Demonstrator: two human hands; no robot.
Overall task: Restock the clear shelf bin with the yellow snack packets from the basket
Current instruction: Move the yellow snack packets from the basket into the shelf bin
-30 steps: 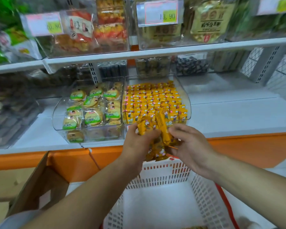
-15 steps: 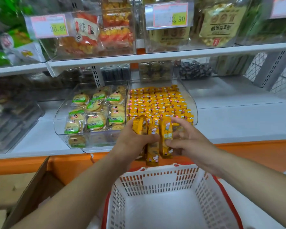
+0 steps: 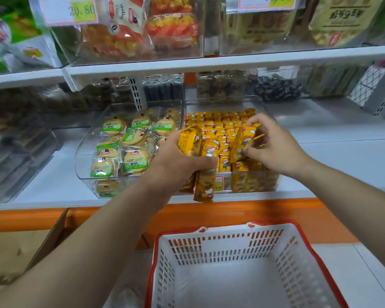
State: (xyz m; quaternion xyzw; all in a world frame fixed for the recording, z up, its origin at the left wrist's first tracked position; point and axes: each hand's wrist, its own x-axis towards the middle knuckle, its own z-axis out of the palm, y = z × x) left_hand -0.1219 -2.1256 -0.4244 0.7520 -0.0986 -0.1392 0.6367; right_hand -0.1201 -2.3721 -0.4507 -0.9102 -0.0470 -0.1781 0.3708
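The left hand (image 3: pixel 176 161) gripped a bundle of yellow packets (image 3: pixel 206 181) at the front edge of the bin (image 3: pixel 265 181), their lower ends hanging past the shelf lip. The right hand (image 3: pixel 273 150) pinched one packet (image 3: pixel 242 138) above the packed rows inside. A cookie bin (image 3: pixel 85 152) stood just beside on the left, and bare shelf (image 3: pixel 342 156) lay open on the right. The basket (image 3: pixel 231 227) sat below.

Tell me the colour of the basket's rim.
The rim is red, on a white basket; the head view shows it clearly.
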